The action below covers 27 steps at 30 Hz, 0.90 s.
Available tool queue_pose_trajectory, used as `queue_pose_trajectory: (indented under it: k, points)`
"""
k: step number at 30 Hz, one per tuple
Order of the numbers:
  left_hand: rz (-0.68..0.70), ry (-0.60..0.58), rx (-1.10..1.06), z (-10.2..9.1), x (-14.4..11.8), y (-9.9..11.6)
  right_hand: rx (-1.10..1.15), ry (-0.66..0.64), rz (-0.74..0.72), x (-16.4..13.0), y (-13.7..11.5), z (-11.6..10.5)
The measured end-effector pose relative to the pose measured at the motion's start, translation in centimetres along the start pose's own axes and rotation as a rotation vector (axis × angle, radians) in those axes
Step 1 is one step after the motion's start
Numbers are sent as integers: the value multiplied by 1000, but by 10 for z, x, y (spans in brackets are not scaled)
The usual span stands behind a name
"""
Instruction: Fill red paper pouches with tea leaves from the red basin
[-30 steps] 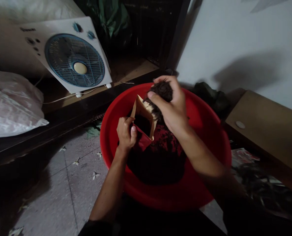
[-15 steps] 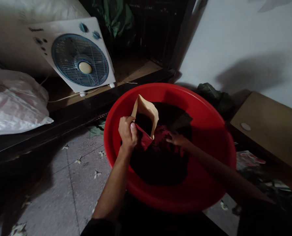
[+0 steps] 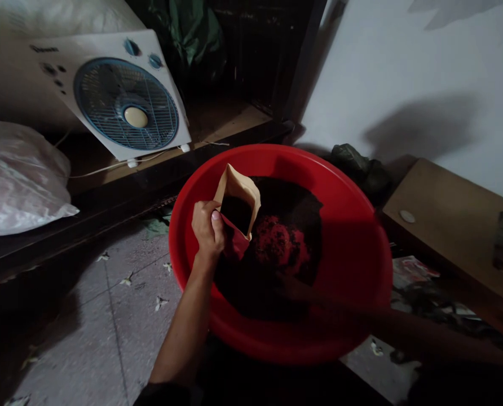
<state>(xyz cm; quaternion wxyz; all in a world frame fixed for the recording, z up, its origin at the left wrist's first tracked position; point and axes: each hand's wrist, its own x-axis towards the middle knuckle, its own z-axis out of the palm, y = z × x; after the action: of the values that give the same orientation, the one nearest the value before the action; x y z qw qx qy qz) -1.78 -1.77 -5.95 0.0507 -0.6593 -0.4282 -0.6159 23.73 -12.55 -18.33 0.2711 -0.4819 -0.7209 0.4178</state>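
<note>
- right hand (image 3: 292,287): lay in deep shadow, low over the dark loose material (image 3: 251,290); whether its fingers were closed on any could not be determined.
- left hand (image 3: 208,228): thumb and curled fingers grasped the left edge of the paper bag (image 3: 243,189).
- paper bag: was positioned over the left part of the red basin (image 3: 348,237), tilted, mouth agape; exterior red, interior plain tan, rim creased and peaked at the corners, dark fill inside below the rim.
- dark loose material: covered much of the basin floor, thinning to a speckled red patch beside the bag.
- box fan (image 3: 128,107): stood beyond the basin, white casing, blue grille.
</note>
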Motion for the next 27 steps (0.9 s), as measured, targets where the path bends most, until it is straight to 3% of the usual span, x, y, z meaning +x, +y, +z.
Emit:
queue_pose_trajectory:
  k: [4, 7, 9, 11, 13, 15, 17, 20, 24, 27]
  points:
    - [-1, -12, -5, 0, 0, 0, 172, -180, 144, 4, -21, -4]
    - [4, -11, -20, 0, -1, 0, 245, -171, 215, 19, -48, -13]
    - [3, -11, -21, 0, -1, 1, 274, -22, 275, 38, -72, -29]
    - [14, -15, -31, -1, 0, 2, 304, 261, 277, 61, -102, -50]
    - [35, -23, -52, -1, 0, 3, 368, 550, 137, 85, -135, -70]
    - [49, -34, -67, -1, 1, 5, 436, 682, -48, 107, -166, -85]
    - [49, -47, -60, 0, 0, 5, 459, 692, -187, 127, -191, -89]
    - [42, -69, -32, 0, -2, 6, 475, 637, -276, 151, -211, -83]
    - [53, -69, -6, 0, -4, 3, 539, 581, -276, 170, -217, -74]
    - [55, -69, 0, -1, -5, 1, 569, 515, -305, 174, -218, -79]
